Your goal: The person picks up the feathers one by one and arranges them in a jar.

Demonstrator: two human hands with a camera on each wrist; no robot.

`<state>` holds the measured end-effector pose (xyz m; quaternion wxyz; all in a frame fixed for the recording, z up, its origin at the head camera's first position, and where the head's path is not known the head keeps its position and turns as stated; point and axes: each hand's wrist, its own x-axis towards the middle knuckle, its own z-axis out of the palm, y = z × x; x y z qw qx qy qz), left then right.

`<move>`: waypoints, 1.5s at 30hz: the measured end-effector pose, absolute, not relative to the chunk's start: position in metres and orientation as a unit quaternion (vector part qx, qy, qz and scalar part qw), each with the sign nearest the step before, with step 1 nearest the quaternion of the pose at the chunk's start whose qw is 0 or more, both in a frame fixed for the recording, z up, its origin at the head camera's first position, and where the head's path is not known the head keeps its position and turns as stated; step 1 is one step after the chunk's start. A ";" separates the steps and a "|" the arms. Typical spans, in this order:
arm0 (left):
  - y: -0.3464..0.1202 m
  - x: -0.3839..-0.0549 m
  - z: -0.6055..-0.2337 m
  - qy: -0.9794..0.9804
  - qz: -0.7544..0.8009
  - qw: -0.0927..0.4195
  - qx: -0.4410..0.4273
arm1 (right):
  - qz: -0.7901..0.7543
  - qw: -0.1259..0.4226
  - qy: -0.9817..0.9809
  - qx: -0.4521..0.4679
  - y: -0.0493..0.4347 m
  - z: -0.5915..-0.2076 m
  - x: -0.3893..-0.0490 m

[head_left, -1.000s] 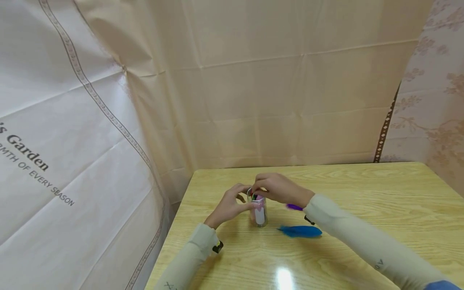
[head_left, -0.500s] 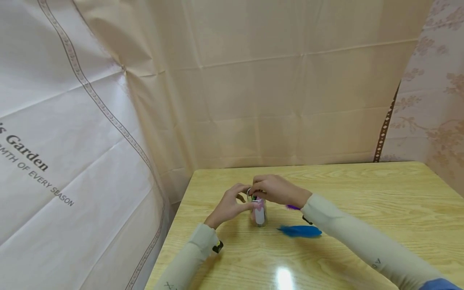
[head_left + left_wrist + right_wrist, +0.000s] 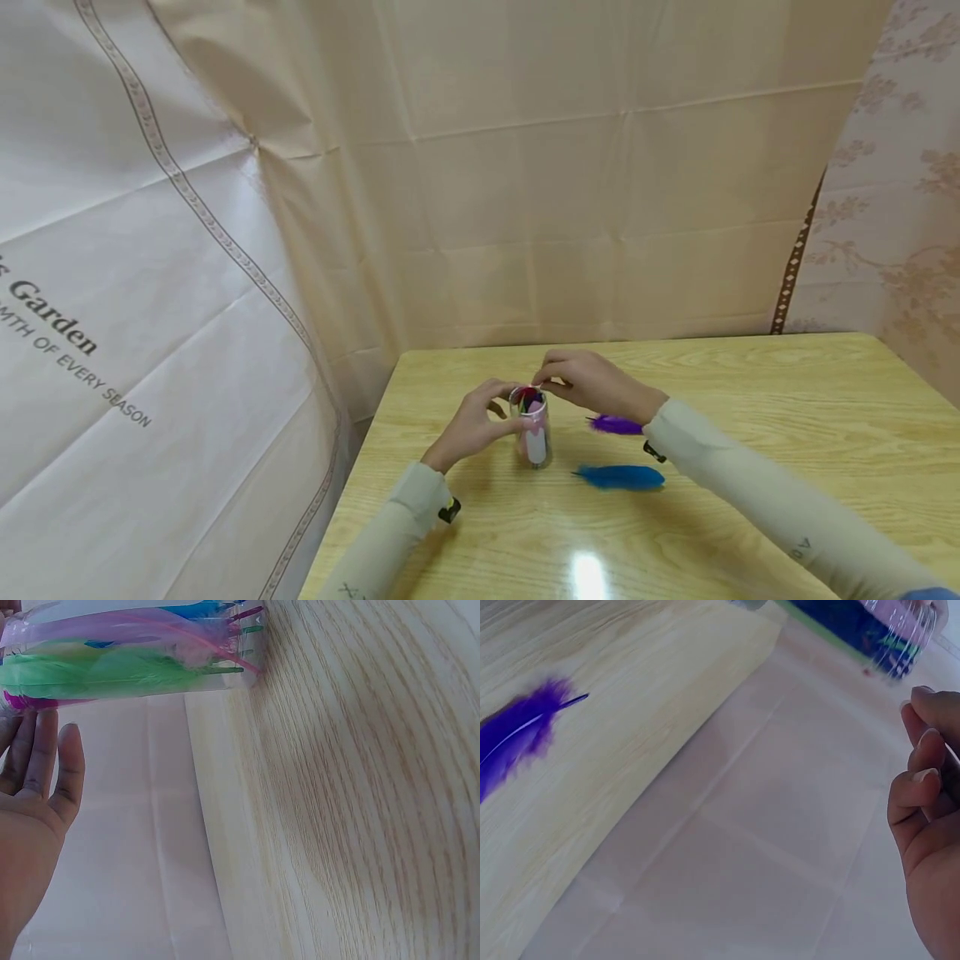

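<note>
A clear plastic jar (image 3: pixel 536 447) with a pale label stands upright on the table, packed with feathers. Through its side in the left wrist view show a green feather (image 3: pixel 97 675), a purple one and a blue one. My left hand (image 3: pixel 476 429) grips the jar near its mouth, thumb in front and fingers behind. Beside the rim is my right hand (image 3: pixel 588 383), fingers loosely bent. In the right wrist view its fingertips (image 3: pixel 922 694) sit just off the jar's mouth, with nothing visible held. Dark red feather (image 3: pixel 527 393) tips show at the opening.
A purple feather (image 3: pixel 615 425) lies on the wooden table (image 3: pixel 750 433) under my right wrist. Nearer to me lies a blue feather (image 3: pixel 621 477), right of the jar. Hanging cloth (image 3: pixel 525 208) closes off the back and both sides.
My right hand has drawn back from the jar's mouth, slightly up and to the right, uncovering the feathers inside and more of the purple feather. The left hand stays on the jar.
</note>
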<state>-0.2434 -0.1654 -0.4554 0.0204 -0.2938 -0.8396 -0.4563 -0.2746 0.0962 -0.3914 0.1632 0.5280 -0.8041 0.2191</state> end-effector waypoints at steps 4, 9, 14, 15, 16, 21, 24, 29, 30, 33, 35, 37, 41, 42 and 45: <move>-0.165 -0.244 -0.455 -0.840 -0.455 0.022 -0.295 | 0.220 0.159 -0.817 0.509 0.108 -0.392 -0.277; -0.165 -0.244 -0.455 -0.838 -0.463 0.013 -0.288 | 0.223 0.157 -0.833 0.481 0.124 -0.393 -0.277; -0.164 -0.243 -0.455 -0.835 -0.475 0.006 -0.279 | 0.218 0.157 -0.842 0.468 0.138 -0.398 -0.278; -0.163 -0.243 -0.455 -0.834 -0.477 0.006 -0.278 | 0.217 0.155 -0.844 0.466 0.140 -0.400 -0.277; -0.163 -0.243 -0.455 -0.834 -0.478 0.006 -0.276 | 0.217 0.152 -0.846 0.463 0.143 -0.401 -0.277; -0.162 -0.244 -0.456 -0.837 -0.478 0.008 -0.268 | 0.217 0.134 -0.860 0.441 0.157 -0.411 -0.275; -0.162 -0.243 -0.456 -0.838 -0.475 0.009 -0.268 | 0.218 0.127 -0.866 0.432 0.165 -0.418 -0.274; -0.165 -0.243 -0.458 -0.839 -0.469 0.011 -0.277 | 0.216 0.130 -0.871 0.423 0.178 -0.429 -0.273; -0.165 -0.243 -0.458 -0.839 -0.467 0.012 -0.278 | 0.215 0.130 -0.871 0.421 0.181 -0.431 -0.273; -0.166 -0.243 -0.459 -0.840 -0.464 0.014 -0.281 | 0.213 0.130 -0.874 0.417 0.188 -0.437 -0.273; -0.165 -0.243 -0.459 -0.841 -0.463 0.015 -0.281 | 0.213 0.127 -0.876 0.415 0.193 -0.440 -0.273; -0.165 -0.243 -0.459 -0.841 -0.462 0.015 -0.280 | 0.214 0.123 -0.878 0.411 0.198 -0.444 -0.273; -0.164 -0.243 -0.458 -0.841 -0.463 0.014 -0.279 | 0.212 0.116 -0.887 0.394 0.209 -0.450 -0.272; -0.164 -0.243 -0.458 -0.841 -0.463 0.014 -0.279 | 0.213 0.113 -0.889 0.390 0.212 -0.452 -0.272; -0.164 -0.243 -0.457 -0.840 -0.464 0.013 -0.281 | 0.216 0.103 -0.896 0.375 0.219 -0.456 -0.271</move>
